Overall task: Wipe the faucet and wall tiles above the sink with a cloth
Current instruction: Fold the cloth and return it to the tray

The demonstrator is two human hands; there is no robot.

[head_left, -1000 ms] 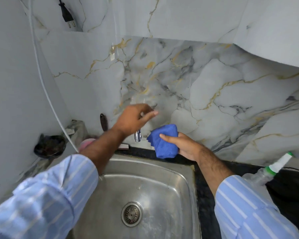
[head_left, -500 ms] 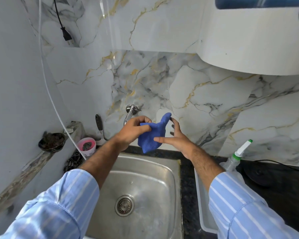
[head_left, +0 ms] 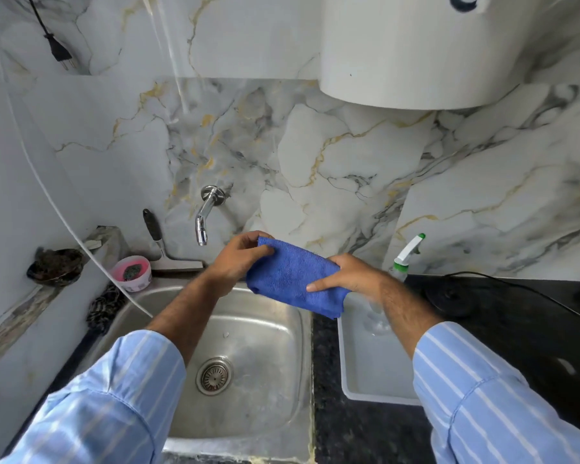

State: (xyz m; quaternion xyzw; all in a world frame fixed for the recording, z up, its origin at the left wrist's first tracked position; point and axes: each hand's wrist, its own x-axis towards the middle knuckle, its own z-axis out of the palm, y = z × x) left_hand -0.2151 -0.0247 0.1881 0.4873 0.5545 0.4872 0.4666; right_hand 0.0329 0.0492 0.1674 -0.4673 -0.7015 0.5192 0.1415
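We hold the cloth (head_left: 293,279) stretched between both hands above the sink (head_left: 248,346), its long axis running from ten o'clock down to four. Left hand (head_left: 238,259) pinches the upper corner, fingers (head_left: 260,252) clamped on it; right hand (head_left: 349,277) grips the lower end. The faucet (head_left: 204,214) sits at eleven o'clock from the left hand, just beside it, so we judge the left the nearer. Tiles (head_left: 332,169) rise behind. On the dark surface (head_left: 516,323) at three o'clock stand a tray (head_left: 359,380) and spray bottle (head_left: 406,256).
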